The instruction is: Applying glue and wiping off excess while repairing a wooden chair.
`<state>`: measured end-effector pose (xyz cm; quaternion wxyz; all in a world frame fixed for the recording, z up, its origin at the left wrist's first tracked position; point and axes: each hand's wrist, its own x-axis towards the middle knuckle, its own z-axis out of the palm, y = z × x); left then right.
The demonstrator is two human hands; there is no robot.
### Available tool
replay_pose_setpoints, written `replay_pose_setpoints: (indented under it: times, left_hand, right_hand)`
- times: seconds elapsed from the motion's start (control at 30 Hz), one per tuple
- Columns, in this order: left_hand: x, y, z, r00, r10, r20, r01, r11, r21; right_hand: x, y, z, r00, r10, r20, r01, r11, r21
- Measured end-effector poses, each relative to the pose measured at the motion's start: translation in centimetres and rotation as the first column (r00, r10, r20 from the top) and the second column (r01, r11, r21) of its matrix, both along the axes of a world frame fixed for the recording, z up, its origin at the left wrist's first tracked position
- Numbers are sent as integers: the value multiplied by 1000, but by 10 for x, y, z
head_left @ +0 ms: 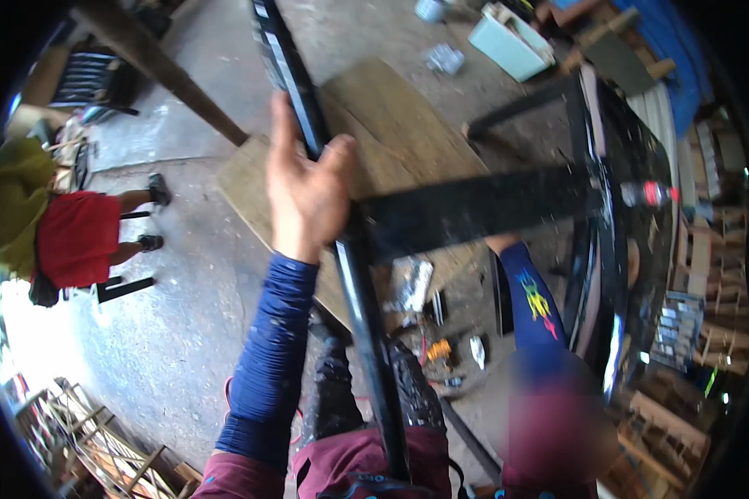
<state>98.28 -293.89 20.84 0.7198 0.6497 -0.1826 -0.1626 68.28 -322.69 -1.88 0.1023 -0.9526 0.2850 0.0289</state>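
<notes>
A black furniture frame, seemingly a chair or bench, stands tilted before me. Its long bar [362,299] runs from the top of the view down to my lap. From that bar a wide black crosspiece [483,208] reaches right to the frame's other side [595,166]. My left hand [308,195] is closed around the long bar near the crosspiece, thumb on the bar's right side. Only the wrist edge of my right hand [500,241] shows below the crosspiece; its fingers are hidden behind it.
Under the frame lies a wooden board [391,125], with a wooden pole [175,79] beyond its left corner. A plastic bottle [649,194] is at the right. A person in red shorts [79,237] sits at the left. Small tools and an orange item [439,349] lie near my feet.
</notes>
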Motion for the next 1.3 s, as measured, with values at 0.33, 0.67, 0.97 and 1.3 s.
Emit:
replay_pose_setpoints:
  times: [0.33,0.67,0.97,1.3]
  left_hand:
    - [-4,1,-4,979,98,177,-136,965,222]
    - [-17,4,3,987,77,143,-115,955,275]
    - [12,4,-10,994,-34,103,51,985,-163]
    - [0,-5,-3,987,-27,159,10,994,106]
  right_hand:
    - [14,8,21,969,-52,-240,54,999,2]
    - [-30,-11,-2,947,297,124,-263,936,-236]
    - [37,9,31,904,141,-402,-266,924,-273]
    - [10,-12,38,975,79,-208,-143,938,-314]
